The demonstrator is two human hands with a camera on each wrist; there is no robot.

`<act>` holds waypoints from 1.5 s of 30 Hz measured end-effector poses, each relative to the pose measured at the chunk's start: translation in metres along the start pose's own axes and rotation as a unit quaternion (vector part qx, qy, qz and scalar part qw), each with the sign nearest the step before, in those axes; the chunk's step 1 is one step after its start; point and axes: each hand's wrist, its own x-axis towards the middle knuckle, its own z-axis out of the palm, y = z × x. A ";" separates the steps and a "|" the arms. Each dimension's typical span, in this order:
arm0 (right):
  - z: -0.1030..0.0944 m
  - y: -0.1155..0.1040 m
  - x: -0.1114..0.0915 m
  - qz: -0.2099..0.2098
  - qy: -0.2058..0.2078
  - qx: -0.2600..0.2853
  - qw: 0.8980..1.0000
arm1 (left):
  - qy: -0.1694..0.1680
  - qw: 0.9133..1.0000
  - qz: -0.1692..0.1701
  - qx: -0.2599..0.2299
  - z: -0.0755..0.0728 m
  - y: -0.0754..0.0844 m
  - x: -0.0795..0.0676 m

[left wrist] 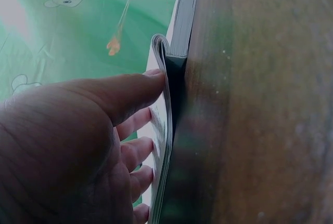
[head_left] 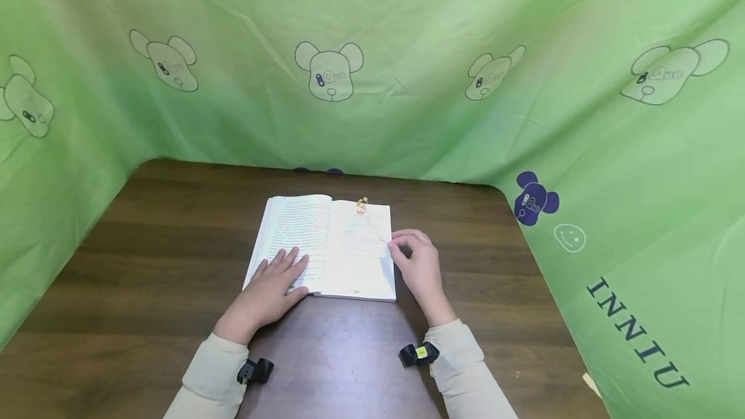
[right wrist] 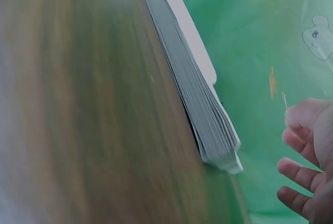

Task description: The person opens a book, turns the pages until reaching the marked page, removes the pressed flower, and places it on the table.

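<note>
An open book (head_left: 355,277) lies on the wooden table, its right page bare and its left page printed with lines of text. My left hand (head_left: 270,293) rests spread on the lower part of the left page, the thumb near the bottom edge; the left wrist view shows the thumb (left wrist: 140,91) along the page edge. Beside the right page, my right hand (head_left: 416,264) pinches the end of a thin pale string between thumb and forefinger. An orange ornament (head_left: 361,207) on that string appears over the top of the right page, and the left wrist view shows the ornament (left wrist: 113,46) too.
Green cloth (head_left: 407,128) printed with bear heads stands around the back and sides of the brown table (head_left: 174,244). A small pale piece (head_left: 591,385) lies at the table's right edge. Each wrist wears a small black camera (head_left: 255,371).
</note>
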 end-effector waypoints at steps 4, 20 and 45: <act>-0.010 0.006 0.004 0.007 0.009 0.001 1.000 | 0.000 1.000 0.001 -0.004 0.000 0.001 -0.001; -0.051 0.039 0.013 0.022 0.045 -0.046 0.998 | 0.002 1.000 -0.003 -0.003 -0.002 0.003 0.000; -0.068 0.080 0.002 0.112 -0.002 -0.103 0.988 | 0.008 1.000 0.005 -0.008 0.001 -0.001 0.000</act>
